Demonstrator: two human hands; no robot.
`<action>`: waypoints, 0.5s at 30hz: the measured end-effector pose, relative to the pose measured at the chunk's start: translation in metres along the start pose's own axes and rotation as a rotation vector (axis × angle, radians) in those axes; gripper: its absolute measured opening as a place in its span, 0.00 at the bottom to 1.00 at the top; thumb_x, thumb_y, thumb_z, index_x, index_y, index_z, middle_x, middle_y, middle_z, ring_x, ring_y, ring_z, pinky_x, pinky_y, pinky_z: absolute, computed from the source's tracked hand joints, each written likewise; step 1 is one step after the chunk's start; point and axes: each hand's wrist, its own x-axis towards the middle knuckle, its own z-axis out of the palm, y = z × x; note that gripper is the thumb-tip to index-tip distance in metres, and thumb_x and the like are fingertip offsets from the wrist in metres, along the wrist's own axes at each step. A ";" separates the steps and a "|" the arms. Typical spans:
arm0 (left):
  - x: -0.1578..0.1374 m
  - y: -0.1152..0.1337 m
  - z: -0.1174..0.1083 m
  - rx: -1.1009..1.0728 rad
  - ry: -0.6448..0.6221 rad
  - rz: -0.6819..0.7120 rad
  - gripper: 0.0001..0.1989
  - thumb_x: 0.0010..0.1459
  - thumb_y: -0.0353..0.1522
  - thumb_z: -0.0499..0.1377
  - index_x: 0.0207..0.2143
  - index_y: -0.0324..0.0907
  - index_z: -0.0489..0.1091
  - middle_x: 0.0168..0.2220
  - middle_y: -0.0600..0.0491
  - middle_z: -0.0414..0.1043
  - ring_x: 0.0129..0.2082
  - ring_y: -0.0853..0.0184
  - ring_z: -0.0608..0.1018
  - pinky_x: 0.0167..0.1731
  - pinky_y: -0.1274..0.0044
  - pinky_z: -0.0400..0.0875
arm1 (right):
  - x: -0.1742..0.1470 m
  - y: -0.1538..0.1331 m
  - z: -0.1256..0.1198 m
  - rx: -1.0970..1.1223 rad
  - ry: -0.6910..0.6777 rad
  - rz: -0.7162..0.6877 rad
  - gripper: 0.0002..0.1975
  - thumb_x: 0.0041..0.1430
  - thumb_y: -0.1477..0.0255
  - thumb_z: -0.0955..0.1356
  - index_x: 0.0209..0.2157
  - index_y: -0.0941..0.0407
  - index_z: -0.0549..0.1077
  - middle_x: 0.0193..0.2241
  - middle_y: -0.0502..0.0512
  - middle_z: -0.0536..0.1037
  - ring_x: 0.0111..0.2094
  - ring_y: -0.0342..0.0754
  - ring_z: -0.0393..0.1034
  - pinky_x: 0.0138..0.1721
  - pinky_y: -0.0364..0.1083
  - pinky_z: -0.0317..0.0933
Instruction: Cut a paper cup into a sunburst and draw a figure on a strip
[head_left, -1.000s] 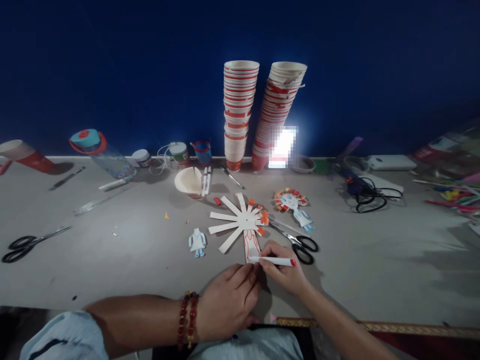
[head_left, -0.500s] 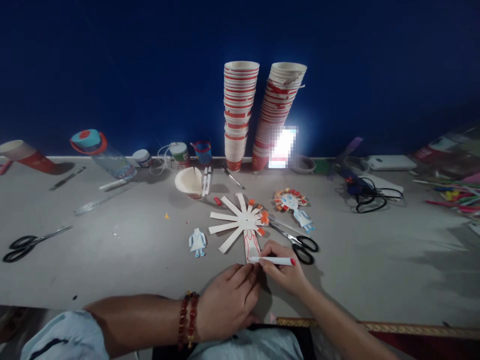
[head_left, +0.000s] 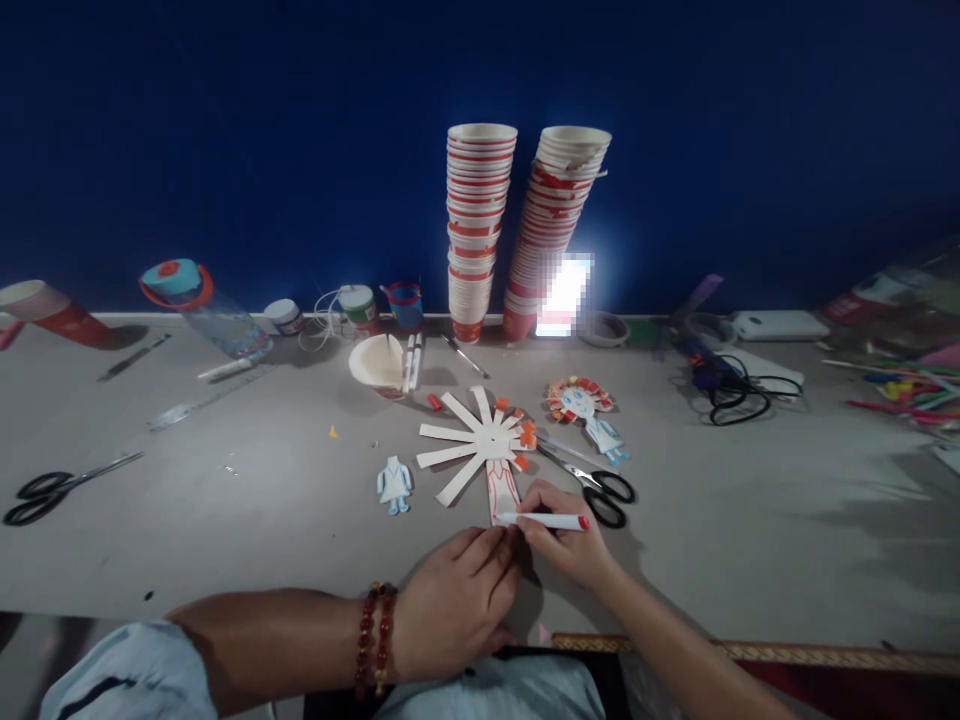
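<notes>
Deep blue wall backs a pale, matte grey table (head_left: 225, 520) strewn with craft things. Taking the flattened paper cup (head_left: 480, 445) at the middle as the landmark: far to its left lie black-handled scissors (head_left: 64, 485), and just left of it a small white and blue paper figure (head_left: 394, 484). The cup itself is cut into white strips that fan out like spokes from a round base, a few tipped with orange; its nearest strip bears red pen lines. Behind it stand two tall stacks of red and white paper cups (head_left: 517, 230), the right one leaning. Just below it the left hand (head_left: 457, 600), a red bead bracelet at its wrist, rests fingers-down at the drawn strip's end, clasping nothing. Right of that, the right hand (head_left: 566, 540) pinches a white marker (head_left: 541, 520) with a red end, lying crosswise at the strip's end. Further right lie a second pair of scissors (head_left: 596, 485) and a coloured paper doll (head_left: 589, 410). No writing is legible.
</notes>
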 end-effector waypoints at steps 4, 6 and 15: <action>0.000 0.000 0.000 -0.005 -0.017 0.003 0.33 0.65 0.47 0.51 0.60 0.28 0.60 0.61 0.37 0.63 0.62 0.53 0.63 0.61 0.67 0.50 | -0.001 0.002 0.000 0.010 0.013 0.002 0.05 0.53 0.73 0.64 0.25 0.55 0.68 0.19 0.47 0.69 0.21 0.43 0.62 0.24 0.42 0.56; 0.000 0.000 0.001 -0.002 -0.017 0.002 0.33 0.65 0.47 0.51 0.60 0.28 0.60 0.62 0.36 0.62 0.62 0.53 0.62 0.60 0.67 0.50 | -0.001 0.003 0.000 0.004 0.015 0.000 0.05 0.53 0.73 0.64 0.24 0.55 0.68 0.19 0.47 0.69 0.21 0.43 0.62 0.24 0.42 0.55; 0.000 0.000 -0.001 0.016 -0.008 0.013 0.34 0.65 0.48 0.50 0.60 0.28 0.60 0.62 0.36 0.60 0.62 0.53 0.62 0.60 0.66 0.49 | -0.001 0.000 -0.002 0.007 0.029 0.001 0.06 0.54 0.73 0.64 0.23 0.55 0.68 0.19 0.48 0.69 0.21 0.43 0.62 0.24 0.42 0.55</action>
